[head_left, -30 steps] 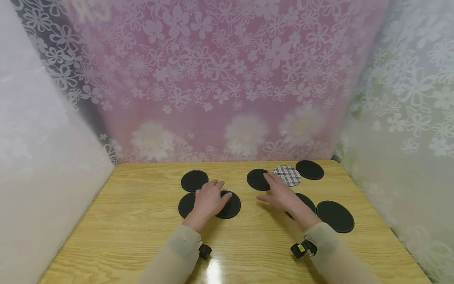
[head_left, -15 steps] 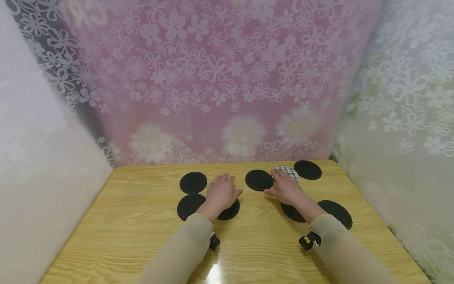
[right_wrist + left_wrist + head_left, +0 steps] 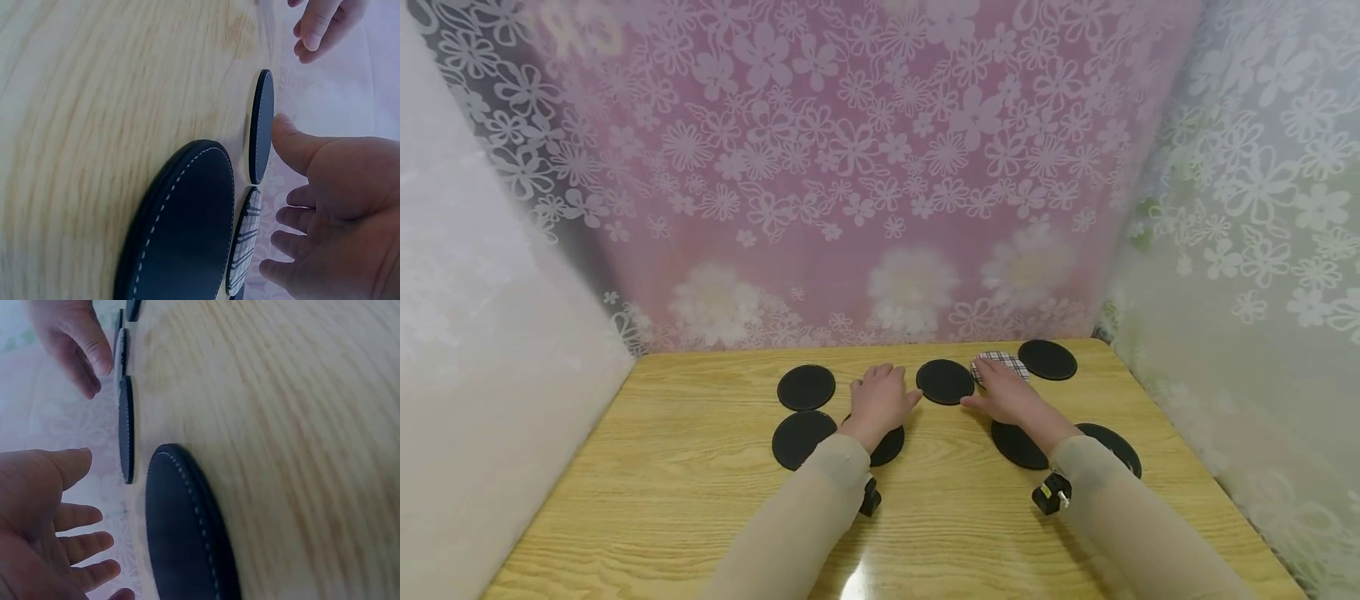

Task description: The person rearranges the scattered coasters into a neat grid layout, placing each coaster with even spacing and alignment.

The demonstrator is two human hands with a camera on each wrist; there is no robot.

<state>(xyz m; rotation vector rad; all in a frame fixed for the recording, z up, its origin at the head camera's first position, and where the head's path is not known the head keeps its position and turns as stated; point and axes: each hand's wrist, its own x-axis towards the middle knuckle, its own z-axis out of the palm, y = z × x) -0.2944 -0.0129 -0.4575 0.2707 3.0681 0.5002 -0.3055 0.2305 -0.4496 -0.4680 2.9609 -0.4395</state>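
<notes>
Several round black coasters lie on a wooden table [image 3: 685,467]. My left hand [image 3: 883,396] hovers flat and open, fingers straight, between a near black coaster [image 3: 889,446] and a middle black coaster [image 3: 945,382]. My right hand [image 3: 1003,392] is open too, its fingers reaching over a plaid coaster [image 3: 1000,362]; whether they touch it I cannot tell. The left wrist view has the left hand [image 3: 44,519] beside a stitched black coaster [image 3: 187,531]. In the right wrist view the right hand [image 3: 337,206] hangs by the plaid coaster [image 3: 245,244] and another black coaster [image 3: 187,231].
More black coasters lie at the left [image 3: 806,387], front left [image 3: 802,439], back right [image 3: 1047,359] and near my right forearm [image 3: 1018,444]. Floral curtains [image 3: 880,167] close in the table on three sides. Small black cameras sit on both wrists.
Both hands slid forward, away from me. The left hand left the near coaster and moved toward the middle one. The right hand moved over the plaid coaster.
</notes>
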